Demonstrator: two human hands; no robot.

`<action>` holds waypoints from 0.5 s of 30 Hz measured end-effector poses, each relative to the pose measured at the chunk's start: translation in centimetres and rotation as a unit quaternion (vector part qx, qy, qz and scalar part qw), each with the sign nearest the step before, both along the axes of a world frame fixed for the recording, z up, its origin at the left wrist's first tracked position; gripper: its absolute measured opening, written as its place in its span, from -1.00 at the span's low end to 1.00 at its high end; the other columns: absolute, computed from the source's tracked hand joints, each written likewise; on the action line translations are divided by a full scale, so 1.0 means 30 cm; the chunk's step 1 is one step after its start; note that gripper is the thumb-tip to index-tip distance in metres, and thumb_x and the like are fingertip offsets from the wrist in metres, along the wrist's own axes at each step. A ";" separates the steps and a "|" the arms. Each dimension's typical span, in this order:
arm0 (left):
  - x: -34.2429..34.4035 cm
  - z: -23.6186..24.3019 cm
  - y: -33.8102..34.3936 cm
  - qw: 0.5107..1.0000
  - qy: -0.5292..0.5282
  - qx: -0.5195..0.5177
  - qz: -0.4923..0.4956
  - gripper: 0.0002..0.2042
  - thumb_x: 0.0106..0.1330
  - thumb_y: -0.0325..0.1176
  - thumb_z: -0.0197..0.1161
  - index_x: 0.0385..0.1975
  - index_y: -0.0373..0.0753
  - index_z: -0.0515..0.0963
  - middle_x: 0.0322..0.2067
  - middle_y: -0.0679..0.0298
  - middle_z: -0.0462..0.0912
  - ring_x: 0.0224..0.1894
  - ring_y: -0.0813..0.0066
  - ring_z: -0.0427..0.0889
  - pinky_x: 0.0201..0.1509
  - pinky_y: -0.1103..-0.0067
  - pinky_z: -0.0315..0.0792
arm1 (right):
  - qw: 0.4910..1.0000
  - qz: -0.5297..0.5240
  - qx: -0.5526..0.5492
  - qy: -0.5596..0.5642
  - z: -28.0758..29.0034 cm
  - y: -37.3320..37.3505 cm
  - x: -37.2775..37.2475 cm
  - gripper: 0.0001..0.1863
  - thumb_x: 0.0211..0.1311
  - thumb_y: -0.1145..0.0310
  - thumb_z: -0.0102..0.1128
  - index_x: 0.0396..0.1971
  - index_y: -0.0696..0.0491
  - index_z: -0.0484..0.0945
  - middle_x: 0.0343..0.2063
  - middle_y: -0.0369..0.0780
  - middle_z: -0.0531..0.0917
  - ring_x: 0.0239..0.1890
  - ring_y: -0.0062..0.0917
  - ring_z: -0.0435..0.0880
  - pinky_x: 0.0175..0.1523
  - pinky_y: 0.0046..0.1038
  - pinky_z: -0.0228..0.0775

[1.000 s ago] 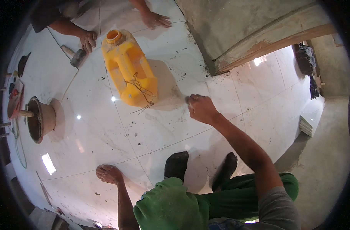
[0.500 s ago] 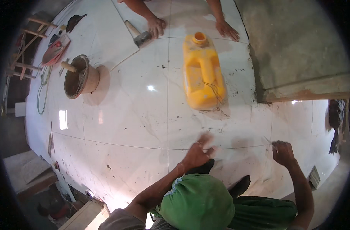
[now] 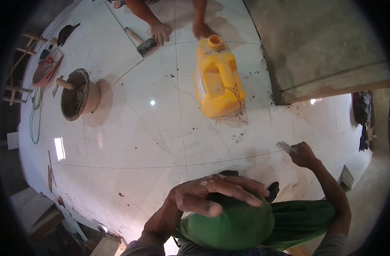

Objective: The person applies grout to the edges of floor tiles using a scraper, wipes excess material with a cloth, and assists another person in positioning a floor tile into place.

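White tiled floor (image 3: 131, 128), specked with dark crumbs, spreads around a yellow jug (image 3: 208, 91), the landmark for every place given here. A grey concrete block (image 3: 323, 47) rises to the jug's right. Your green-clothed leg (image 3: 304, 222) is bent on the near side of the jug.

The jug itself stands on the tiles with its orange-rimmed mouth uncapped; you cannot tell what is inside. Thin wire is looped at its near end.

Well to the jug's left is a bucket (image 3: 94, 99), smeared grey inside, with a tool's wooden handle (image 3: 65, 83) sticking out over its rim. The rest of its contents is too dim to make out.

Left of the jug's neck, a black-headed mallet (image 3: 146, 46) lies beside a co-worker's hand (image 3: 160, 33); their other hand (image 3: 202, 30) is close by the neck.

Your left hand (image 3: 218, 191) is on the jug's near side, above your knee, fingers spread and holding nothing you can see. Your right hand (image 3: 304, 155), nearer you and right of the jug, grips a thin flat tool (image 3: 285, 147) pointing toward the jug's side.
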State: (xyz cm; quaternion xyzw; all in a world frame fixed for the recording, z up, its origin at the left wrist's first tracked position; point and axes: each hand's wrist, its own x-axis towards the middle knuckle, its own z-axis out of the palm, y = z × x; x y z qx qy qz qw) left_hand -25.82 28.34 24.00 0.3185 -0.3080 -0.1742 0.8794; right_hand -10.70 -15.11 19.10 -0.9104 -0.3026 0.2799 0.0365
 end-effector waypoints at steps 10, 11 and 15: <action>0.039 0.461 -0.153 0.940 0.117 -0.317 -0.056 -0.31 0.42 0.08 0.23 0.09 -0.62 0.59 0.11 -0.23 0.66 0.10 0.12 0.72 0.17 0.33 0.51 | 1.000 0.010 0.028 0.000 -0.007 0.058 0.016 -0.76 0.26 0.37 0.27 -0.55 0.17 0.58 -0.55 0.12 0.63 -0.42 0.17 0.62 -0.25 0.09 0.44; 0.034 0.465 -0.182 0.920 0.116 -0.363 -0.095 -0.26 0.38 0.07 0.27 0.14 -0.70 0.55 0.12 -0.29 0.63 0.09 0.09 0.73 0.08 0.35 0.57 | 0.999 0.018 0.037 0.007 -0.014 0.068 0.018 -0.76 0.26 0.37 0.27 -0.55 0.17 0.58 -0.55 0.12 0.63 -0.42 0.17 0.62 -0.25 0.09 0.44; -0.006 0.533 -0.450 0.824 0.140 -0.538 0.109 -0.20 0.29 0.04 0.36 0.15 -0.78 0.51 -0.01 -0.25 0.69 -0.13 0.14 0.79 -0.22 0.39 0.63 | 0.999 0.033 0.019 0.004 -0.039 0.067 0.006 -0.83 0.27 0.38 0.25 -0.44 0.17 0.65 -0.46 0.07 0.68 -0.33 0.11 0.66 -0.15 0.08 0.49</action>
